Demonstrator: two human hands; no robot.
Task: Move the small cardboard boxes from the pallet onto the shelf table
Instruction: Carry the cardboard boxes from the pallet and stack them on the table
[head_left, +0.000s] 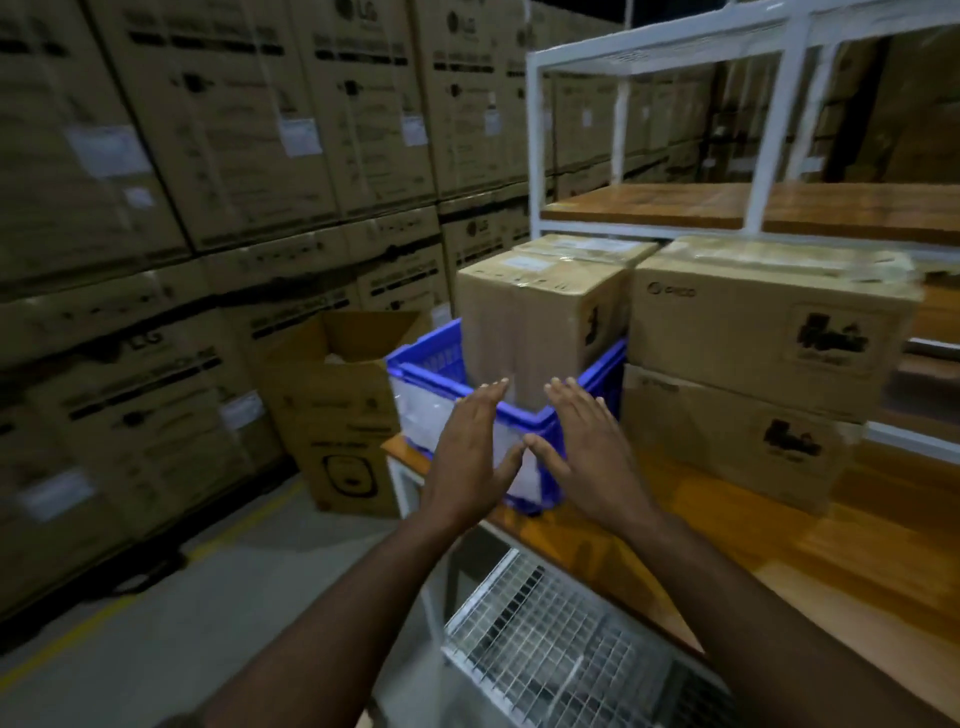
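Observation:
A small cardboard box (540, 312) stands upright in a blue plastic crate (431, 358) at the left end of the wooden shelf table (810, 561). To its right, two more cardboard boxes are stacked, the upper one (769, 322) on the lower one (727, 441). My left hand (472, 441) and my right hand (587, 441) are stretched out side by side just in front of the crate, palms down, fingers spread, thumbs nearly touching. Neither hand holds anything. The pallet is not in view.
A wall of large stacked cartons (218, 156) fills the left and back. An open carton (343, 405) stands on the floor left of the table. A white frame (535, 145) carries an upper wooden shelf (675, 205). A wire mesh shelf (561, 644) lies below the tabletop.

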